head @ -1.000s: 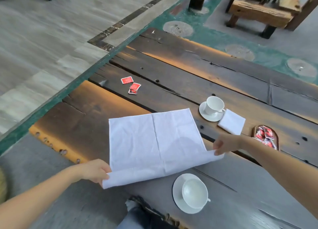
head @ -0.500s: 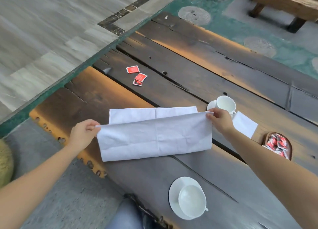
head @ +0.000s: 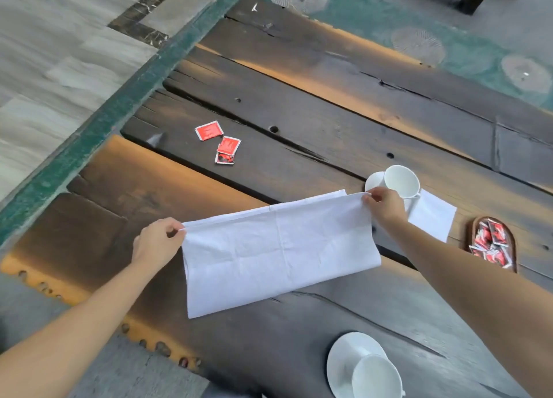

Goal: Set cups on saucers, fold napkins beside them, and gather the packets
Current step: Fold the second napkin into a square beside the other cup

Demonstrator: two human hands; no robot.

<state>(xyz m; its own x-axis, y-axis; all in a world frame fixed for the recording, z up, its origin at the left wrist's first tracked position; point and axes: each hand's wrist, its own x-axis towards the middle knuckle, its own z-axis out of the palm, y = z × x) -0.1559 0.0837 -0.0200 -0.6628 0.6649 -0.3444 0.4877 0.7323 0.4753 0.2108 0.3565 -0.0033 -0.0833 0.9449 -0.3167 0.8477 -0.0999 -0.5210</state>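
left side first: your left hand (head: 158, 243) pinches the far-left corner of the white napkin (head: 278, 248) between thumb and fingertips, both layers together as far as i can judge. the napkin lies doubled on the wooden table (head: 299, 113), crease toward you, open edges away, stretched between your two hands. before you let go, line the top edge up flush with the one beneath and draw it lightly taut so no ripple gets trapped. beyond it, three red packets (head: 229, 144) lie loose on a far plank, well apart from the cloth.

moving right, your right hand (head: 386, 206) pinches the far-right corner, just beside the far cup (head: 401, 182) on its saucer (head: 374, 180). mind that gap: a tug that way could knock the cup. lay both corners down together, then smooth from the crease outward. the near cup (head: 377, 376) sits on its saucer (head: 344, 358), and the finished fold belongs beside it. the folded napkin (head: 432, 215) by the far cup shows the size to match, so another fold or two looks due. far right, the wooden dish (head: 470, 236) holds more packets.
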